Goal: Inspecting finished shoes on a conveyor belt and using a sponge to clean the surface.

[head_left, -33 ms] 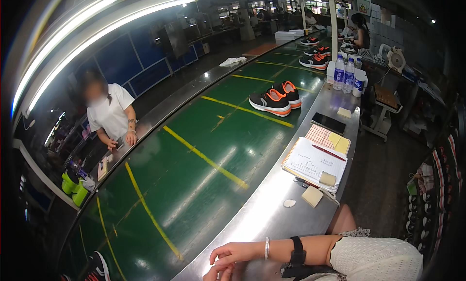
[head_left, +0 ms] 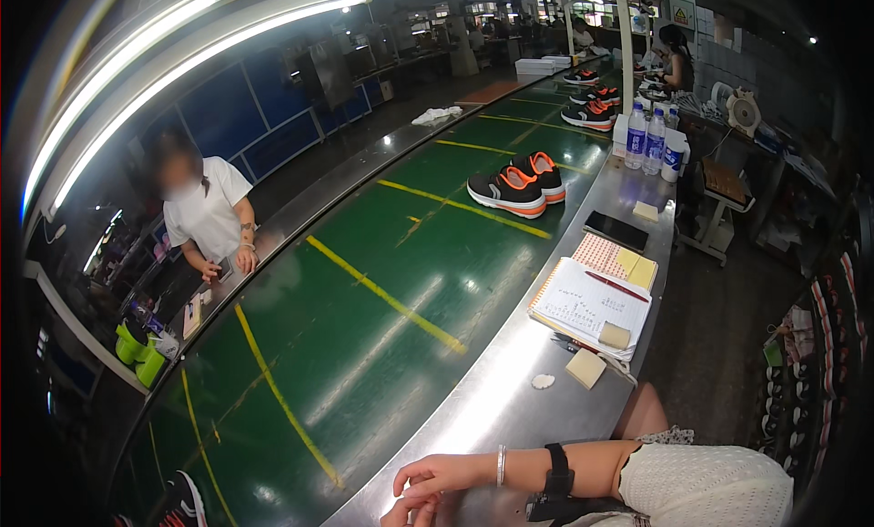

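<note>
At the lower edge, my right hand (head_left: 437, 474) hangs over the metal bench ledge (head_left: 473, 409), its fingers loosely bent and apart, holding nothing I can see. Just below it, my left hand (head_left: 410, 511) is partly cut off by the picture's edge; its visible fingers are loosely apart and touch the right fingertips. Nearest along the ledge are a small white scrap (head_left: 543, 381) and a cream sponge-like block (head_left: 585, 368). Beyond these lies an open notebook (head_left: 583, 299) with a red pen (head_left: 617, 286) and another small block (head_left: 614, 335) on it.
A green conveyor belt (head_left: 346, 336) with yellow lines runs alongside, carrying black-and-orange sneakers (head_left: 507, 192) and a partly visible shoe (head_left: 188, 500). A dark phone (head_left: 615, 232) and water bottles (head_left: 636, 136) stand farther along the ledge. Across the belt a person (head_left: 208, 208) works.
</note>
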`<action>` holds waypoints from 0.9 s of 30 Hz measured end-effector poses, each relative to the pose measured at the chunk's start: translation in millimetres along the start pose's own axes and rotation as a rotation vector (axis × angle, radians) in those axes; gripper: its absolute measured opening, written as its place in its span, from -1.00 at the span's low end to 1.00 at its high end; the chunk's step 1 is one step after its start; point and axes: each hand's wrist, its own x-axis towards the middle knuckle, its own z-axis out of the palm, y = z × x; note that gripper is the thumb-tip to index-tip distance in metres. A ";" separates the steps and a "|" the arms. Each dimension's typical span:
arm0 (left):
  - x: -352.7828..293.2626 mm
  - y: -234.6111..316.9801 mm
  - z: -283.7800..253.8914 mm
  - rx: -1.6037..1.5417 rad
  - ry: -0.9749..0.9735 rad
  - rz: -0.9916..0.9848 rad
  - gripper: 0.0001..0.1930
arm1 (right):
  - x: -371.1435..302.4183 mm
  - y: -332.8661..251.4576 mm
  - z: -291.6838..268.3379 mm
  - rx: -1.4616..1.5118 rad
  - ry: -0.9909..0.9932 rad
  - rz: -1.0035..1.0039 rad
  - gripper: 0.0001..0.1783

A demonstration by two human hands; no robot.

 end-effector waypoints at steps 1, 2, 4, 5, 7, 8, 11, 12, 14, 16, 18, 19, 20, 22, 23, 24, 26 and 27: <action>0.2 0.0 -0.9 0.014 -0.016 -0.001 -0.86 | -0.4 -0.4 -0.1 0.004 -0.006 -0.001 -0.64; 0.5 -0.7 -1.0 0.014 -0.016 0.000 -0.86 | -0.8 -0.6 -0.4 0.008 -0.012 -0.002 -0.64; 1.2 -3.1 -0.9 0.024 -0.025 0.012 -0.86 | -1.1 -0.2 -1.0 -0.004 -0.009 -0.001 -0.64; 1.4 -5.1 -1.4 0.025 -0.024 0.012 -0.86 | -0.7 0.3 -1.2 -0.015 -0.008 0.000 -0.64; 1.6 -8.5 -2.4 0.014 -0.039 0.013 -0.87 | -0.2 1.0 -1.0 -0.013 -0.009 -0.003 -0.64; 1.3 -6.9 -1.9 0.014 -0.039 0.012 -0.87 | -0.3 1.0 -1.0 -0.011 -0.007 -0.006 -0.64; 0.4 -2.5 -0.1 -0.016 -0.035 -0.008 -0.87 | -0.3 0.5 -1.4 -0.014 -0.011 0.003 -0.64; 0.3 -3.0 0.1 -0.021 -0.033 -0.006 -0.87 | -0.5 0.1 -1.3 -0.014 -0.010 0.002 -0.64; 0.2 -3.2 0.0 -0.026 -0.031 -0.003 -0.87 | -0.6 -0.7 -0.8 -0.025 -0.006 -0.001 -0.64; 0.3 -3.0 -0.6 -0.013 -0.034 -0.001 -0.87 | -0.8 -2.0 -0.4 -0.020 -0.007 -0.003 -0.64; 0.3 -3.8 -1.8 0.010 -0.040 0.002 -0.86 | -0.8 -1.7 -0.3 -0.015 -0.007 -0.004 -0.64; 0.3 -4.0 -2.2 0.033 -0.045 0.005 -0.86 | -0.5 -0.6 -0.3 -0.004 -0.008 0.003 -0.65; 0.1 -3.2 -2.2 0.033 -0.045 0.004 -0.86 | -0.2 0.2 -0.3 0.007 -0.008 0.011 -0.65; -0.4 -0.6 -1.8 0.006 -0.041 -0.017 -0.85 | -0.3 -0.5 1.1 0.015 0.000 0.010 -0.65; -0.3 -0.9 -1.6 0.006 -0.040 -0.017 -0.85 | -0.5 -0.7 1.4 0.021 0.007 0.008 -0.65; -0.2 -1.6 -1.3 0.002 -0.040 -0.016 -0.85 | -0.6 -0.5 1.1 0.021 0.006 0.008 -0.65; 0.2 -4.1 -1.5 -0.002 -0.040 -0.014 -0.85 | -0.5 0.2 0.4 0.024 0.000 0.002 -0.64; 0.4 -6.1 -2.3 0.016 -0.046 -0.010 -0.84 | -0.6 0.3 0.2 0.024 0.000 0.002 -0.64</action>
